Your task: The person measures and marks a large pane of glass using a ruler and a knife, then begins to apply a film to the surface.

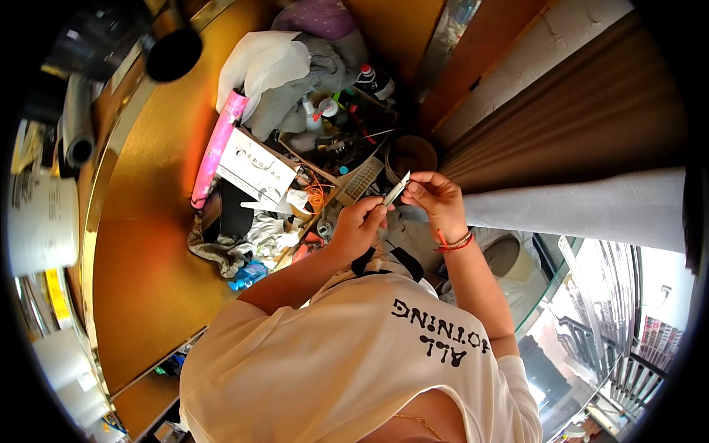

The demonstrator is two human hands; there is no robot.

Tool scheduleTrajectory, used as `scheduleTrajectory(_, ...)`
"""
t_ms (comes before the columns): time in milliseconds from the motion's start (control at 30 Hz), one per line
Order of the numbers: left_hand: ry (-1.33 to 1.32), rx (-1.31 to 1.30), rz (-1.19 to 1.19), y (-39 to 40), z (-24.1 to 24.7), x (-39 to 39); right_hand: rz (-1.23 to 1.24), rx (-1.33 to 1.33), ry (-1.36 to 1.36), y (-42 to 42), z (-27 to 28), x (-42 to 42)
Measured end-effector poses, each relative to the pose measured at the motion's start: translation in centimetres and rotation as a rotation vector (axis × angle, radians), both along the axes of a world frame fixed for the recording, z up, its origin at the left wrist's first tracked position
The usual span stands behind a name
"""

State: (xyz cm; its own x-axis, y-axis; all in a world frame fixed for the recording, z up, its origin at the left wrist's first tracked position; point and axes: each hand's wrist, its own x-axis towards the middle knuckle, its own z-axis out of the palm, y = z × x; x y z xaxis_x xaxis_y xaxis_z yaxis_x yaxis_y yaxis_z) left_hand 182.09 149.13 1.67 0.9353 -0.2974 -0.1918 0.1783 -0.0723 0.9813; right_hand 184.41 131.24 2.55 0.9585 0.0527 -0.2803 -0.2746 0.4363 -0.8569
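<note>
A small knife with a slanted, pointed metal blade (396,190) is held up in front of my body, its tip upward and to the right. My left hand (357,224) grips its lower end between thumb and fingers. The thumb and forefinger of my right hand (440,199) pinch at the blade's right side, just below the tip. Any small piece between those fingertips is too small to make out. Below the hands, a brown bucket (412,154) stands on the floor beside a beige slotted plastic piece (361,181).
On the left curves a golden-brown counter (149,232) with a pink roll (220,149), a printed white box (257,166) and crumpled tissues (271,232). Behind them, a crate holds bottles (313,113) and tools. A glass case (554,293) is at right, under a grey fabric-like strip (576,205).
</note>
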Motion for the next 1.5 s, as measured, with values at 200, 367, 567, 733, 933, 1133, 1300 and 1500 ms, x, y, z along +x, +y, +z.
scheduleTrajectory(200, 0.024, 0.106, -0.069, -1.4, -0.4, 3.0, -0.082, -0.02, 0.065, -1.4, -1.6, 1.8)
scheduleTrajectory(367, 0.025, 0.076, -0.114, -3.1, -1.6, 4.8, -0.129, 0.084, 0.122, -2.9, -2.7, 2.9)
scheduleTrajectory(567, 0.026, 0.084, -0.124, -5.0, -1.9, 6.3, -0.146, 0.076, 0.16, -5.1, -3.7, 4.0)
scheduleTrajectory(733, -0.028, 0.121, -0.126, -5.7, -2.3, 7.3, -0.173, 0.062, 0.163, -5.8, -4.2, 4.7)
scheduleTrajectory(933, -0.06, 0.144, -0.127, -5.9, -2.5, 8.0, -0.177, 0.056, 0.147, -6.1, -4.6, 5.2)
scheduleTrajectory(1133, -0.072, 0.141, -0.125, -6.1, -2.8, 8.4, -0.174, 0.06, 0.171, -6.2, -5.1, 5.7)
scheduleTrajectory(1300, 0.088, 0.026, -0.138, -6.7, -4.2, 9.7, -0.143, 0.05, 0.184, -7.0, -6.0, 6.5)
scheduleTrajectory(1500, 0.591, -0.287, -0.165, -8.8, -6.3, 12.4, -0.168, 0.169, 0.204, -9.1, -8.5, 8.2)
